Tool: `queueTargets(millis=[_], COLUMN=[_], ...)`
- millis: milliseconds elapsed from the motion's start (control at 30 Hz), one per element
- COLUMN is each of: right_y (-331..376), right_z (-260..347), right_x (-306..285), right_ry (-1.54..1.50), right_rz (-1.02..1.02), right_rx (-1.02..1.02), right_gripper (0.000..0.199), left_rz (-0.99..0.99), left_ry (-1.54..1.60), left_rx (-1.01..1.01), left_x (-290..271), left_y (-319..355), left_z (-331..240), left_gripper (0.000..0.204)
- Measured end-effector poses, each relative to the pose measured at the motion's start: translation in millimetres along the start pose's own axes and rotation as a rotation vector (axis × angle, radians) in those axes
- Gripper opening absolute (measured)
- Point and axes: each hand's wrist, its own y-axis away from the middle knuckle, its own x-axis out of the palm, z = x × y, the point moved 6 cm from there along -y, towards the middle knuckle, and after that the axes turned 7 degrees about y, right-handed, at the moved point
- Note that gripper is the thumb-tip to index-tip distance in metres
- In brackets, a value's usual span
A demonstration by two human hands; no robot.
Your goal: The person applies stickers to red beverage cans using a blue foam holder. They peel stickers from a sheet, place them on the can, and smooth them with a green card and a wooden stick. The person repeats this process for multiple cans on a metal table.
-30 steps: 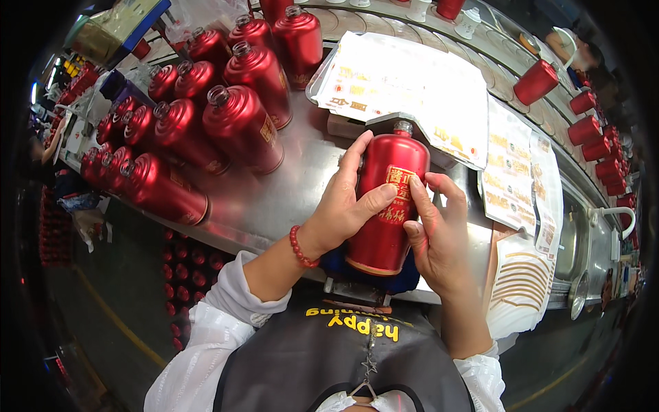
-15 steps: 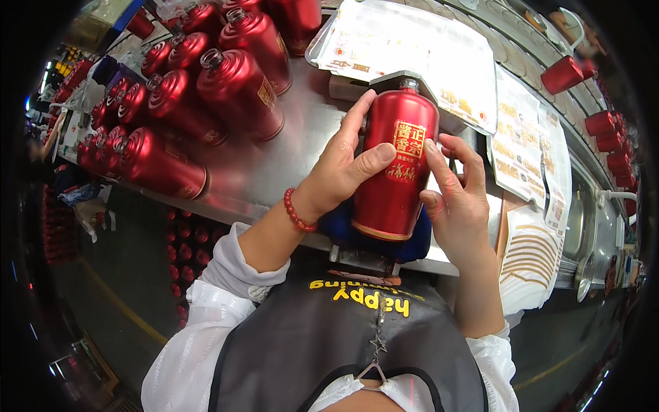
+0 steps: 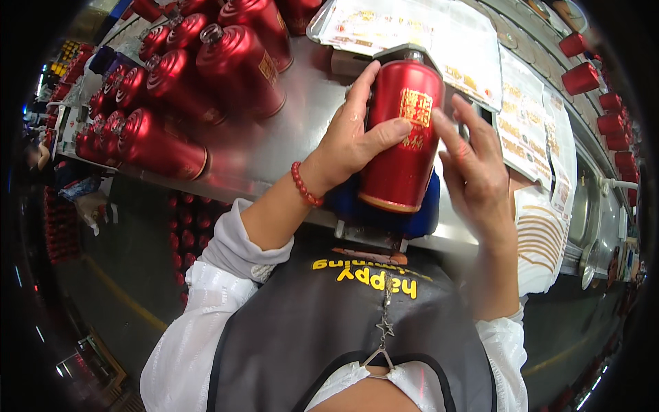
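Note:
A glossy red bottle (image 3: 392,161) with gold lettering and a clear glass neck lies in a metal holder over a dark blue cloth (image 3: 430,206). My left hand (image 3: 353,130) grips it from the left side, thumb across its front and fingers along its flank. My right hand (image 3: 477,161), slightly blurred, is just off the bottle's right side with fingers spread and nothing visible in them. A gold label (image 3: 416,108) is on the bottle's upper front.
Several more red bottles (image 3: 237,69) stand at the left on the steel table (image 3: 302,103). Printed label sheets (image 3: 412,27) lie behind the holder, with further sheets (image 3: 525,123) to the right. A conveyor with red bottles (image 3: 580,79) runs along the far right.
My right hand has lifted off the bottle and moved right, its fingers spreading. My left hand stays on the bottle. The whole view has shifted slightly.

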Motion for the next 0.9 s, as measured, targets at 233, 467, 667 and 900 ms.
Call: queueTargets(millis=[233, 467, 667, 900], right_y=[-25, -71, -5, -6], right_z=[-7, -25, 32, -13], right_x=[-22, -20, -9, -33], right_ry=[-0.247, 0.096, 0.092, -0.387], right_rz=[-0.073, -0.233, -0.111, 0.011], right_rx=[0.245, 0.015, -0.326, 0.312], right_gripper=[0.024, 0.015, 0.022, 0.013], left_rz=[0.001, 0.015, 0.107, 0.304], left_ry=[0.008, 0.086, -0.402, -1.045], left_rx=[-0.015, -0.014, 0.366, 0.596], left_x=[-3, 7, -5, 17], left_y=[1, 3, 8, 39], left_z=[2, -7, -30, -54], left_gripper=[0.101, 0.098, 0.090, 0.066])
